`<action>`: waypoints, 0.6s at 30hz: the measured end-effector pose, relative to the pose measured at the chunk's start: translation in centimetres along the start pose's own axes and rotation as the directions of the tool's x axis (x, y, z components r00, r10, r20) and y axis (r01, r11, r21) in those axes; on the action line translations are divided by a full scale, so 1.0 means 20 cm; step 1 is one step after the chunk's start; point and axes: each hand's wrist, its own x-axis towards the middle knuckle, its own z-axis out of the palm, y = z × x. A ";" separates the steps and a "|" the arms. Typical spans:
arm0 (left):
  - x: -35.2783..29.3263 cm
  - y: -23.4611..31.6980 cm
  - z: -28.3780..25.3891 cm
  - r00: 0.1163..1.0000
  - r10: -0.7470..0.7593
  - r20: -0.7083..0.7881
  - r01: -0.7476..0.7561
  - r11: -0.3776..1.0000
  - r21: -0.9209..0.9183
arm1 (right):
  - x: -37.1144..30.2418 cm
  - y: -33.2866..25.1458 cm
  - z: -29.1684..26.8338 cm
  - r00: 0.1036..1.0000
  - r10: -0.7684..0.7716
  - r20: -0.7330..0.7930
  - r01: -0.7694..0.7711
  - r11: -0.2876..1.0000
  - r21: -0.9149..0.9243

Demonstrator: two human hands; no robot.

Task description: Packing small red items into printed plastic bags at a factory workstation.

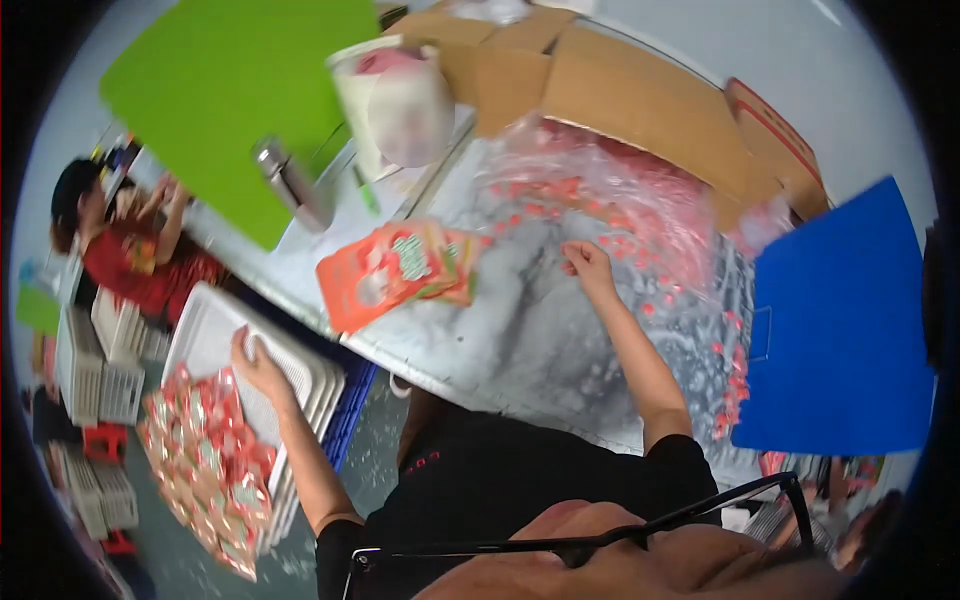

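Observation:
My left hand [260, 370] is over a white plastic basket [310, 362] at the left, thumb and fingers spread, with nothing visible in it. Beside that hand, many small red-and-gold sealed packets [200, 450] are heaped in the basket, which tops a stack of similar ones. Above the grey tabletop [480, 350], my right hand [590, 268] has its fingers curled together; whatever may be between them is too small to make out. Small pinkish-red pieces [640, 255] lie scattered near it. Several flat orange pouches [385, 275] overlap on the table between my hands.
A cardboard box [640, 100] lies behind a clear plastic bag [670, 200] of red pieces. At the right stands a blue panel [840, 330], at the far left a green one [220, 110]. A steel flask [290, 185] and white bag [375, 130] stand near it. Another person [145, 255] works farther left.

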 end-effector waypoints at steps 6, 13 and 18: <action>-0.22 1.07 0.85 0.754 0.498 0.429 -0.266 0.828 -0.493 | 0.40 0.07 -0.42 0.947 -0.313 -0.074 0.228 0.817 -0.529; -0.20 1.57 1.74 0.534 0.587 0.608 -0.475 0.803 -0.359 | 1.01 0.01 -0.74 0.868 -0.473 -0.151 -0.037 0.242 -0.970; -0.19 2.01 1.63 0.644 0.508 0.571 -0.037 0.767 -0.640 | 1.17 0.09 -1.17 0.743 -0.655 -0.139 -0.002 0.205 -0.979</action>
